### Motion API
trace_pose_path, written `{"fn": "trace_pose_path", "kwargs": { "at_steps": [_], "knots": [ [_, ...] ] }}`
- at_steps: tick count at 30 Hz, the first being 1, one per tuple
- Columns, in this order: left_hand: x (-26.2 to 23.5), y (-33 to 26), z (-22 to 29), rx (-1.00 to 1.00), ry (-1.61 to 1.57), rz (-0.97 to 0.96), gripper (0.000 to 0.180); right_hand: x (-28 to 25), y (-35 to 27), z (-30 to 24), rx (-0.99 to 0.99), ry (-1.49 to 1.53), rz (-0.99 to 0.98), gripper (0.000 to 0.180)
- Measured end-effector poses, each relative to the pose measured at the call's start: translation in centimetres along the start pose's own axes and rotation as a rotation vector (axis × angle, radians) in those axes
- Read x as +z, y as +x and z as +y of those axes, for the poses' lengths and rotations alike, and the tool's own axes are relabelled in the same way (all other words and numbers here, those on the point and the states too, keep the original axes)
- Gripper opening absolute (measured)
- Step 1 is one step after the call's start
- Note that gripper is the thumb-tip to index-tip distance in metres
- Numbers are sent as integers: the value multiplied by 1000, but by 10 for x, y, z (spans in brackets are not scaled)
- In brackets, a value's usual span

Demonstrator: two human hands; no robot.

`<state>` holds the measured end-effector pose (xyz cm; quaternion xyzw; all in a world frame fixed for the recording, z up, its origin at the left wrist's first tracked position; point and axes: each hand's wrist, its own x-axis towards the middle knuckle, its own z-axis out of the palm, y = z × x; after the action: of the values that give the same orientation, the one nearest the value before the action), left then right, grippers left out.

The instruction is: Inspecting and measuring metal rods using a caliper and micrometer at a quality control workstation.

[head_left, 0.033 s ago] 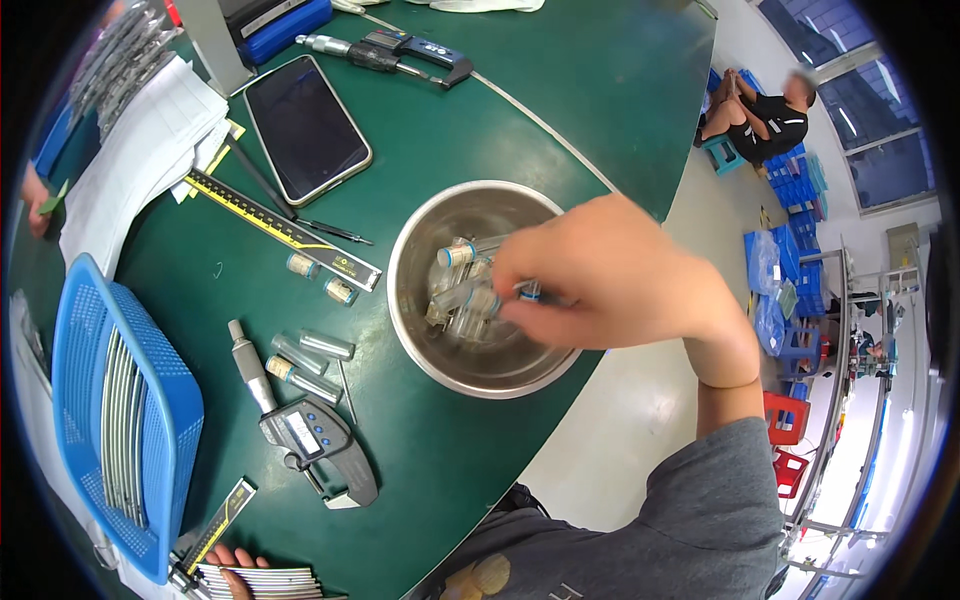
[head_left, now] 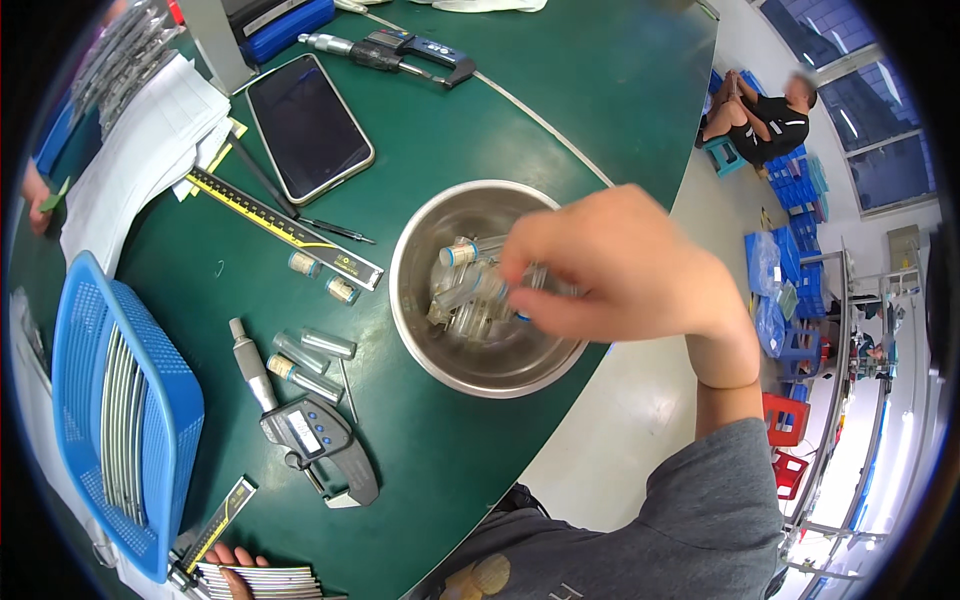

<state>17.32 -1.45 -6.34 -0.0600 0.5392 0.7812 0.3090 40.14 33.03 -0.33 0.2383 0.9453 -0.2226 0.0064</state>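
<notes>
My right hand [head_left: 620, 265] reaches down into a round steel bowl [head_left: 415, 250] on the green table [head_left: 560, 110]. Its fingertips are pinched on one of several small clear glass vials [head_left: 460, 290] heaped in the bowl; a blue bit shows under the thumb. Only the fingertips of my left hand [head_left: 232, 556] show at the bottom edge, gripping a stack of thin metal strips [head_left: 270, 580]. More vials [head_left: 312, 362] lie loose on the table left of the bowl.
A digital micrometer [head_left: 310, 435] lies beside the loose vials. A blue basket [head_left: 150, 400] of metal rods stands at the left. A phone [head_left: 308, 125], a yellow-and-black ruler [head_left: 285, 228], a caliper [head_left: 400, 50] and papers [head_left: 130, 150] lie behind. Someone sits far right [head_left: 760, 115].
</notes>
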Motion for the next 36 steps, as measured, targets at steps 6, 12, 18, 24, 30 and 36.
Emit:
{"fn": "trace_pose_path", "kwargs": {
  "at_steps": [6, 12, 18, 24, 30, 36],
  "knots": [
    [-1, 2, -1, -36, -88, -12, 34, -14, 1, -1, 99, -149, 171, 11],
    [5, 3, -1, -16, 8, 43, 33, -6, 3, 3, 25, -293, 308, 6],
    [10, 4, 0, -25, 7, 4, 28, -2, 1, 10, 37, -399, 26, 6],
    [13, 6, -1, -29, -5, 2, 24, -11, -2, 15, 5, -354, -11, 7],
    [12, 3, 3, -26, -22, -31, 22, -17, -5, 16, -11, -355, 41, 15],
    [-8, 5, -5, -70, -67, 40, 35, -6, -4, 0, 7, -156, 67, 15]
  ]
}}
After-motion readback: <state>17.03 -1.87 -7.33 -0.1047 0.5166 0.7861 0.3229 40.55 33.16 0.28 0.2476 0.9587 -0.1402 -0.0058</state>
